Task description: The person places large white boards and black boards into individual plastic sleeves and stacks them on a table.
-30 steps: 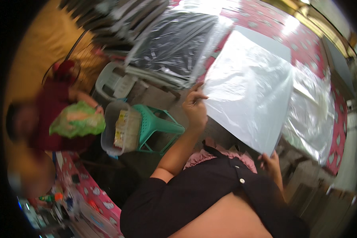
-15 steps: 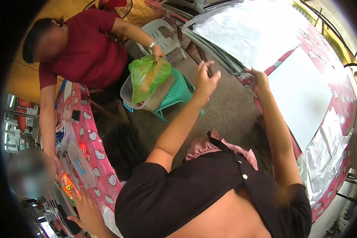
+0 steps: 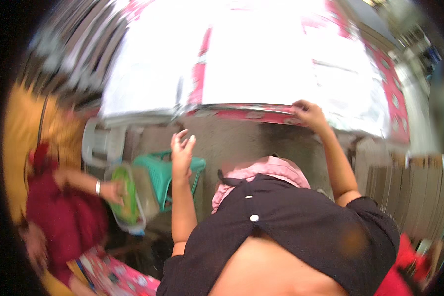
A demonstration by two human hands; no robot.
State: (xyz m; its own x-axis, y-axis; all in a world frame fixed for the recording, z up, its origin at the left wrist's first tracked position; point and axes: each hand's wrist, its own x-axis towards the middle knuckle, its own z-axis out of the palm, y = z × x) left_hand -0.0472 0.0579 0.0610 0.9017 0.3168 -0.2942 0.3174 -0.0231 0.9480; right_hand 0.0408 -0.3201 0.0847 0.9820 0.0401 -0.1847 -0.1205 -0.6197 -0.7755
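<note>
Green stool below left hand

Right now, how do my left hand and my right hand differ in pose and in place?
Your left hand is raised with its fingers apart; your right hand has its fingers curled. In the picture, the left hand overlaps the green stool; the right hand is at the near right corner of the white panel, but blur hides whether it grips. Both hands are bare.

Hands apart, white sheet on table
</note>
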